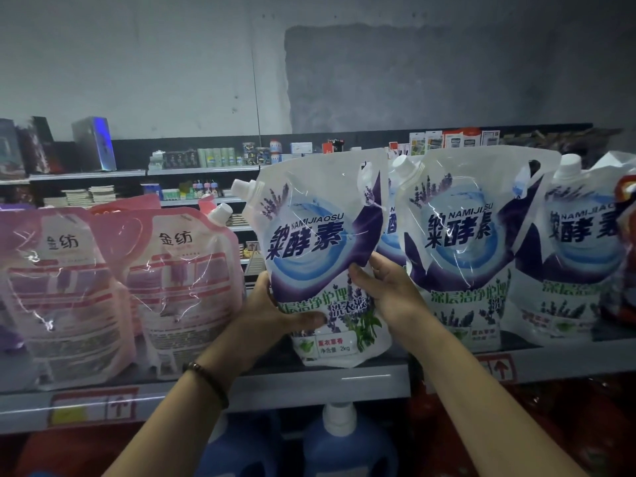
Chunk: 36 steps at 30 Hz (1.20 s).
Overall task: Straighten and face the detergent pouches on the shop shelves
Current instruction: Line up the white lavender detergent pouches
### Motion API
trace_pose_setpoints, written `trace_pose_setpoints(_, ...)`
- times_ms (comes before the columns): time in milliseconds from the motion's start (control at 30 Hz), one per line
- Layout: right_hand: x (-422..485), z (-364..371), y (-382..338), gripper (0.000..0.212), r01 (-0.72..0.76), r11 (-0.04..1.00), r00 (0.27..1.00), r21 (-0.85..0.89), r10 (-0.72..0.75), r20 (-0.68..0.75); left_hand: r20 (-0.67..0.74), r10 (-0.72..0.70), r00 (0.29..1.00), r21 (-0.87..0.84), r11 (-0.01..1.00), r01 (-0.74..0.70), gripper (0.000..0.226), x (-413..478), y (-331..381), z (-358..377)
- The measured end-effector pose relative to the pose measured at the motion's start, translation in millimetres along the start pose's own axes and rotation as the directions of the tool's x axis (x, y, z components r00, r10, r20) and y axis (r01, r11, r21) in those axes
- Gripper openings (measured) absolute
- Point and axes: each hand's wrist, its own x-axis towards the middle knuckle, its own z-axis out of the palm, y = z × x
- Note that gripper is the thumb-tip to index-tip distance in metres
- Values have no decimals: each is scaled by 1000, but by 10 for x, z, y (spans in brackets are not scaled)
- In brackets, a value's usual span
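Fingers (364, 278) of my left hand (272, 311) and right hand (392, 290) are clamping the tilted pouch (316, 235); swinging it risks knocking its 3 o'clock neighbour (461, 235).

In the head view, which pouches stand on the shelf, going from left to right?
From the left: first pink pouch → second pink pouch → held purple pouch, gripped by the left hand and right hand → second purple pouch → third purple pouch.

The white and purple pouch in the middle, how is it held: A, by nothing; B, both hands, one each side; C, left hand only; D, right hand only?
B: the left hand grips the pouch at its lower left, the right hand at its right side.
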Motion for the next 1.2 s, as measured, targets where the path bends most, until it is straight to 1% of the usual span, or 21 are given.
trace_pose_setpoints(133, 21, -17, -6, 29, -18, 999, 999, -28, 18, -27, -77, 59, 995, 14, 998, -58, 99, 21, -43, 60)
trace_pose_setpoints(200, 35, -16, 12, 28, -32, 999, 999, -44, 30, -40, -115, 76, 990, 44, 997, -71, 97, 42, -63, 76)
trace_pose_setpoints(300, 58, -30, 44, 26, -49, 997, 997, -65, 45, -60, -164, 96, 982, 84, 993, -83, 102, 51, -75, 109)
trace_pose_setpoints(367, 73, -46, 53, 23, -54, 996, 996, -71, 48, -79, -197, 112, 974, 96, 991, -95, 100, 31, -75, 153)
trace_pose_setpoints(467, 86, -64, 64, 21, -80, 995, 988, -51, 72, -140, -216, 122, 969, 72, 991, -109, 98, 16, -99, 235)
trace_pose_setpoints(533, 80, -72, 81, 23, -91, 993, 983, -70, 78, -164, -232, 119, 965, 59, 992, -109, 100, 11, -108, 268)
trace_pose_setpoints(700, 69, -79, 115, 26, -107, 993, 981, -49, 97, -166, -209, 134, 969, 84, 989, -118, 100, 10, -58, 267)
trace_pose_setpoints(867, 61, -71, 101, 24, -99, 990, 981, -100, 80, -179, -200, 155, 968, 115, 984, -134, 99, 18, -19, 262)
trace_pose_setpoints(1033, -47, -82, 70, 29, -107, 990, 989, -88, 97, -112, -164, 164, 973, 136, 980, -143, 99, -67, -12, 255)
trace_pose_setpoints(1100, -71, -73, 15, 30, -109, 992, 991, -59, 104, -81, -130, 145, 981, 124, 984, -129, 101, -84, -5, 236)
trace_pose_setpoints(1200, -130, -65, -66, 32, -132, 991, 991, -13, 131, -30, -67, 124, 990, 155, 982, -112, 103, -104, 16, 215)
